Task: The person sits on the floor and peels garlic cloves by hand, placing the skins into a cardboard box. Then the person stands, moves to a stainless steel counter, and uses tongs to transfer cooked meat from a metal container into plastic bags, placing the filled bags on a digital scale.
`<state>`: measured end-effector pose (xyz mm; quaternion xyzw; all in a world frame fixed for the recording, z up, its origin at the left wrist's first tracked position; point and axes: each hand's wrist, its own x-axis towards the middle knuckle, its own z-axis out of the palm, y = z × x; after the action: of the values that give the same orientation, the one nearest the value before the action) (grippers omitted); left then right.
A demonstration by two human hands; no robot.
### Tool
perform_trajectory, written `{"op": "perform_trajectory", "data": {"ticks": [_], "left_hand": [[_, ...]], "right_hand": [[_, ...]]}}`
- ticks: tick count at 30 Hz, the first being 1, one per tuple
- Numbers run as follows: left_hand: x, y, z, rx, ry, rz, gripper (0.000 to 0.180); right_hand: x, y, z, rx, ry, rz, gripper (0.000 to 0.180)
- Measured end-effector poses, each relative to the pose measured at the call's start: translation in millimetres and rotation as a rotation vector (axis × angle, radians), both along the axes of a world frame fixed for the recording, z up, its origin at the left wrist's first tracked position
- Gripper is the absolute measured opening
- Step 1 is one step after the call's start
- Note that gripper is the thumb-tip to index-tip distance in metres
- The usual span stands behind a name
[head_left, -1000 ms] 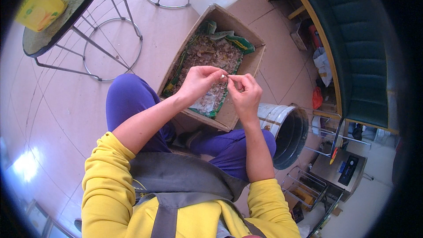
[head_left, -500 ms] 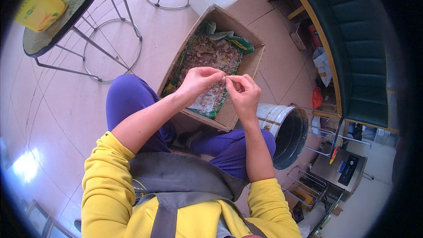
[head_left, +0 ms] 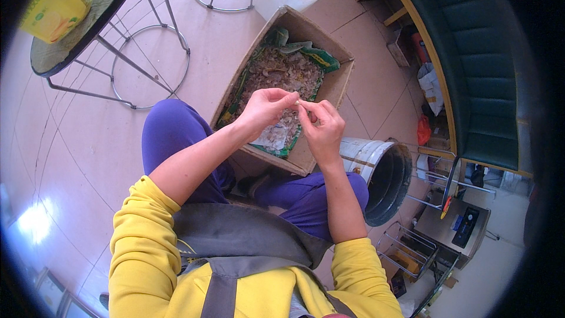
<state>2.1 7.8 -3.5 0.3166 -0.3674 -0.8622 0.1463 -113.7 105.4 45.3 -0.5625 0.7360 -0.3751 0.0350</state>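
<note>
Both my hands meet above a cardboard box (head_left: 340, 80) that stands on the floor between my knees. My left hand (head_left: 264, 109) and my right hand (head_left: 322, 128) pinch one small pale piece (head_left: 302, 103) between their fingertips. What kind of piece it is cannot be made out at this size. The box is lined with a green bag (head_left: 318, 57) and holds a heap of brownish dry husks or peelings (head_left: 281, 72). I sit with purple trousers and yellow sleeves.
A white bucket with a dark inside (head_left: 384, 177) stands by my right knee. A round table (head_left: 100, 0) with a yellow package (head_left: 56, 3) is at upper left, metal stool rings on the tiled floor. A green bench (head_left: 471, 53) and cluttered items line the right.
My fingers have shifted slightly on the small piece; hands stay over the box.
</note>
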Motion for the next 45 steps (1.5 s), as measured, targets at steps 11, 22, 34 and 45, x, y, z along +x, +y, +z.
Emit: {"op": "perform_trajectory", "data": {"ticks": [11, 22, 34, 45], "left_hand": [[0.0, -0.1, 0.8, 0.114, 0.089, 0.013, 0.019], [-2.8, 4.8, -0.7, -0.252, -0.055, 0.039, 0.019], [-1.0, 5.3, 6.8, -0.395, -0.092, 0.04, 0.019], [-1.5, 5.2, 1.9, -0.424, -0.11, 0.036, 0.02]], "right_hand": [[-7.2, 1.1, 0.4, 0.051, -0.153, -0.188, 0.009], [-4.6, 2.0, -0.9, 0.132, -0.285, -0.126, 0.009], [-9.2, 3.3, -9.7, 0.189, -0.484, -0.169, 0.012], [-10.6, 4.8, -11.8, 0.175, -0.606, -0.133, 0.01]]}}
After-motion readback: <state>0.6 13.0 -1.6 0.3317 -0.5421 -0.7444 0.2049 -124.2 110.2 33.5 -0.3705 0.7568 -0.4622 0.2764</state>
